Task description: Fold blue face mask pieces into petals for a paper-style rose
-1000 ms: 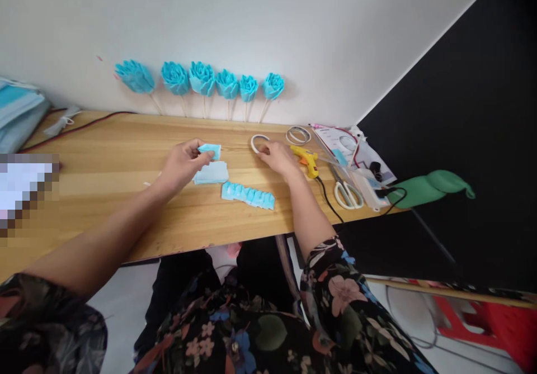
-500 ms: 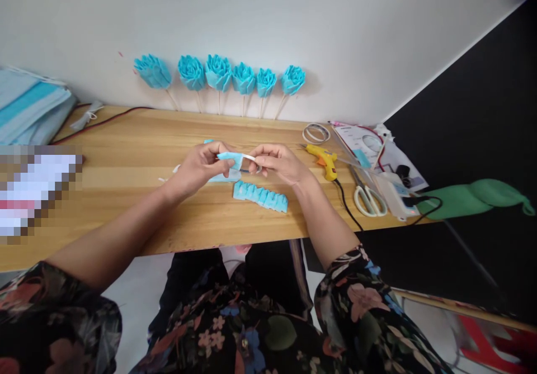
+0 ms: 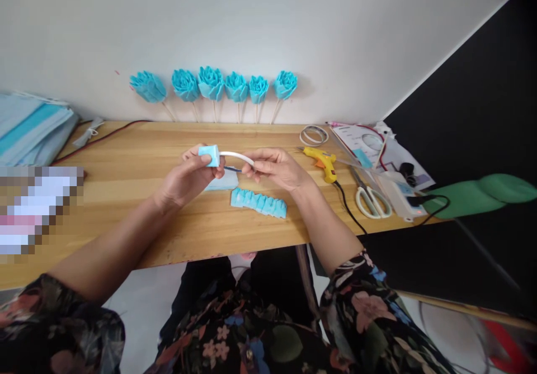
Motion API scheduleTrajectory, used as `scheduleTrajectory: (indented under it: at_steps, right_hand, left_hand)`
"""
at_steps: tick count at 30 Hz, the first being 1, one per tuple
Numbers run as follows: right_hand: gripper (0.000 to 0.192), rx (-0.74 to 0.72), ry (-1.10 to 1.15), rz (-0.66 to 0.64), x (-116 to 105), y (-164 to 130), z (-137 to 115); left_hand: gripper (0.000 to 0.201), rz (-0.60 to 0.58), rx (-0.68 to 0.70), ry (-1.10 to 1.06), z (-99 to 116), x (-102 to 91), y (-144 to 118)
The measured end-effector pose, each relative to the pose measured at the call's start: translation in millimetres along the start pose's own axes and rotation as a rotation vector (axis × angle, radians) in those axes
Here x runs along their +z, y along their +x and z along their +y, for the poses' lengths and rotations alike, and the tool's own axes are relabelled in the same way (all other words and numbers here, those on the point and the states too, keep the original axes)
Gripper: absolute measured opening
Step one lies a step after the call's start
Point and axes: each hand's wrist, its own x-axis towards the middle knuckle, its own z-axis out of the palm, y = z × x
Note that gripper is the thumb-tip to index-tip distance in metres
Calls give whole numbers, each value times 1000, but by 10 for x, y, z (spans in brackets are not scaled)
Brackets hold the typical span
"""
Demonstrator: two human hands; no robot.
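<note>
Between thumb and fingers, my left hand [image 3: 187, 175] pinches a small folded piece of light-blue mask fabric [image 3: 208, 156]. A narrow white strip [image 3: 235, 155], like tape or its backing, arcs from the fabric's right edge to my right hand [image 3: 274, 167]. My right thumb and fingers are closed on the strip's far end. Beneath the hands lies a flat pale-blue fabric piece [image 3: 222, 181], partly covered by them. Nearer me is a row of folded blue fabric petals [image 3: 259, 203], overlapping in a strip.
Several blue fabric flowers [image 3: 210, 83] on sticks lean against the wall. To the right are tape rolls [image 3: 314, 135], a yellow glue gun [image 3: 323, 162], white-handled scissors [image 3: 372, 202] and a power strip [image 3: 400, 198]. Stacked face masks [image 3: 33, 125] lie at the left.
My left hand has moved left with the folded fabric and turned it. The white strip now spans a longer gap between my hands. The view has shifted slightly.
</note>
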Motion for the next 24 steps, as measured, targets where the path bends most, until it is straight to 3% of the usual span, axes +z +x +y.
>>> scheduleTrajectory:
  at_steps: [8,19,24]
  right_hand:
    - [27,-20,-78,17,36,1,-37]
    - [25,-54,-237,27,39,1,-42]
    - [25,-77,-282,74,70,-13,-84]
  left_hand:
    - [36,-73,75,10,-3,-7,-22]
    - [31,-39,169,378,22,-38,-79]
    - [28,-22,275,448,41,-4,-95]
